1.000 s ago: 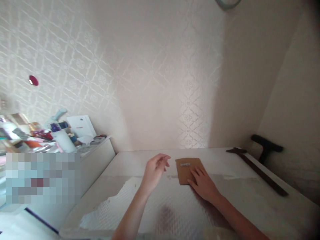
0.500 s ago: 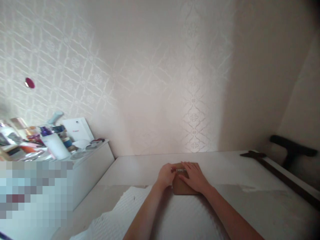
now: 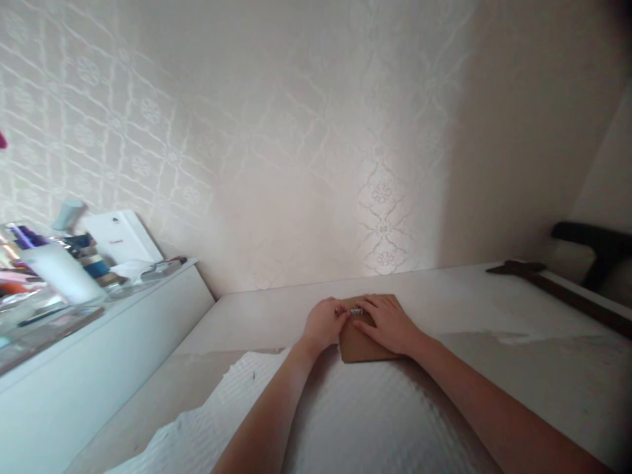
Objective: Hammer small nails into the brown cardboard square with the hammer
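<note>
A flat brown rectangular board, its exact kind unclear, lies on white quilted fabric. A small silvery strip shows near its upper part, between my hands. Curled around the board's upper left edge is my left hand, its fingertips pinched close beside the strip. My right hand rests on the board's right half with fingers stretched out and slightly spread, its thumb pointing toward the left hand. Part of the board's right side and top edge is hidden under the right hand.
On the left, a white cabinet carries a white bottle, a white box and other small items. A dark wooden rail and a black T-shaped part are at right. Patterned wallpaper stands behind.
The view has shifted, so the hands and board appear higher. My left fingertips are now closer to the silvery strip. The right hand still lies flat on the board.
</note>
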A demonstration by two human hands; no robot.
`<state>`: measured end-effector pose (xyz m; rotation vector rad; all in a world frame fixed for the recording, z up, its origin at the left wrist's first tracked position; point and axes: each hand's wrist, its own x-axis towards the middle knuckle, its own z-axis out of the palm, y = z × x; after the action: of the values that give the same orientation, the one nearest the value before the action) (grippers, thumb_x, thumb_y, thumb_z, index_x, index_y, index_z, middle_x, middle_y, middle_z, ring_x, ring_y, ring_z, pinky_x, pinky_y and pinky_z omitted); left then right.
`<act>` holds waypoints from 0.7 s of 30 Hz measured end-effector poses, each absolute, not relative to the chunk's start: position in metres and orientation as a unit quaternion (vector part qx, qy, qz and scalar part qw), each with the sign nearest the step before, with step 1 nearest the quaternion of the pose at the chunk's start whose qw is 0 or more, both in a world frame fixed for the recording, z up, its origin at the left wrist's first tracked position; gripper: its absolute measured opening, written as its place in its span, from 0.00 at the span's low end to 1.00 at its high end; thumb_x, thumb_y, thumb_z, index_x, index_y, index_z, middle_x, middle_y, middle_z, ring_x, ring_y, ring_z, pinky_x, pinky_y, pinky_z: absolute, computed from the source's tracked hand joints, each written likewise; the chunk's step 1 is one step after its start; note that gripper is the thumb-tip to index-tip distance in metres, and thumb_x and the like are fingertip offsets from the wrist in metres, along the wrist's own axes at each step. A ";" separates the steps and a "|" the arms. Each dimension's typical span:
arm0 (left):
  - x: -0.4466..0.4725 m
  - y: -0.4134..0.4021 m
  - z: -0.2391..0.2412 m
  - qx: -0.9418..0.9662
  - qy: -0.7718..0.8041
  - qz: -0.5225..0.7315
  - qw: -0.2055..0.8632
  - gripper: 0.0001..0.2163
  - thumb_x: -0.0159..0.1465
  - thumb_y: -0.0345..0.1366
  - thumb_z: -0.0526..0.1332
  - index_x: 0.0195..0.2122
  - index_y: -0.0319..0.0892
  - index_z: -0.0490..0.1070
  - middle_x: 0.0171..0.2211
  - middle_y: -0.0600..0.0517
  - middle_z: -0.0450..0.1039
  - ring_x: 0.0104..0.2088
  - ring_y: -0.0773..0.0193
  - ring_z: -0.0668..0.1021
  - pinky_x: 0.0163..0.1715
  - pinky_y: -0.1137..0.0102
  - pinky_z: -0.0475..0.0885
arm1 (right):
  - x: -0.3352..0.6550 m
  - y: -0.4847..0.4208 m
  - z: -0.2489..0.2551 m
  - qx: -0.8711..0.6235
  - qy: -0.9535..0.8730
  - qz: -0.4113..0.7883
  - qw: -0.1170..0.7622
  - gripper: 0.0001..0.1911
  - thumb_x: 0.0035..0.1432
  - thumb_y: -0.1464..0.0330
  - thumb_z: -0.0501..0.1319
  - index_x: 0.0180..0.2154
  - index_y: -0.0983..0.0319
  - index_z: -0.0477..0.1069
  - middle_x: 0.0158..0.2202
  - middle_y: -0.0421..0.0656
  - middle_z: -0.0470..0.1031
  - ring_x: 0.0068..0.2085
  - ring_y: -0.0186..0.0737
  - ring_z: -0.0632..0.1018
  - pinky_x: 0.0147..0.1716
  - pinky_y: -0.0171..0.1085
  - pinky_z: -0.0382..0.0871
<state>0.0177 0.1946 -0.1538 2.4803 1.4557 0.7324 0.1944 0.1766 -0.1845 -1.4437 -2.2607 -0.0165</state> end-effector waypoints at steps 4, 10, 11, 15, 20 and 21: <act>0.020 0.192 -0.157 0.830 0.491 0.258 0.061 0.04 0.59 0.33 0.59 0.32 0.42 0.73 0.32 0.52 0.73 0.34 0.65 0.74 0.38 0.72 0.67 | 0.194 0.176 -0.183 -0.521 -0.824 -0.009 0.222 0.25 0.59 0.55 0.51 0.53 0.62 0.64 0.55 0.52 0.63 0.56 0.51 0.62 0.54 0.49 0.51; 0.026 0.191 -0.157 0.804 0.522 0.274 0.078 0.05 0.60 0.37 0.59 0.30 0.43 0.72 0.30 0.54 0.75 0.32 0.66 0.75 0.35 0.73 0.67 | 0.195 0.176 -0.183 -0.520 -0.825 -0.017 0.222 0.25 0.59 0.56 0.52 0.53 0.62 0.65 0.55 0.52 0.63 0.56 0.51 0.63 0.54 0.49 0.52; 0.024 0.193 -0.155 0.798 0.529 0.278 0.079 0.05 0.60 0.37 0.58 0.30 0.43 0.72 0.30 0.54 0.75 0.32 0.66 0.75 0.34 0.74 0.67 | 0.195 0.176 -0.183 -0.520 -0.825 -0.017 0.221 0.25 0.59 0.56 0.52 0.53 0.62 0.65 0.55 0.52 0.63 0.56 0.51 0.63 0.54 0.49 0.52; -0.006 0.205 -0.148 0.711 0.637 0.297 0.022 0.06 0.61 0.38 0.57 0.34 0.44 0.72 0.33 0.53 0.76 0.34 0.63 0.76 0.34 0.72 0.67 | 0.196 0.175 -0.182 -0.524 -0.824 -0.013 0.216 0.25 0.59 0.56 0.51 0.53 0.64 0.65 0.55 0.52 0.63 0.55 0.51 0.63 0.54 0.48 0.52; -0.066 0.222 -0.149 0.565 0.785 0.250 -0.039 0.10 0.61 0.33 0.53 0.40 0.44 0.72 0.39 0.48 0.75 0.41 0.56 0.76 0.37 0.67 0.68 | 0.196 0.174 -0.181 -0.527 -0.822 -0.008 0.216 0.26 0.60 0.55 0.49 0.53 0.62 0.65 0.55 0.51 0.63 0.55 0.50 0.64 0.53 0.48 0.53; -0.073 0.223 -0.150 0.548 0.803 0.232 -0.034 0.10 0.61 0.33 0.53 0.40 0.44 0.72 0.39 0.47 0.75 0.42 0.54 0.75 0.37 0.65 0.69 | 0.196 0.174 -0.181 -0.528 -0.821 -0.009 0.216 0.25 0.60 0.55 0.50 0.53 0.62 0.64 0.55 0.51 0.63 0.55 0.50 0.64 0.53 0.48 0.53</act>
<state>-0.0733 0.2233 -0.1495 1.7611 2.5784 0.7452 0.1964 0.1738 -0.1815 -1.4634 -2.2754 -0.0238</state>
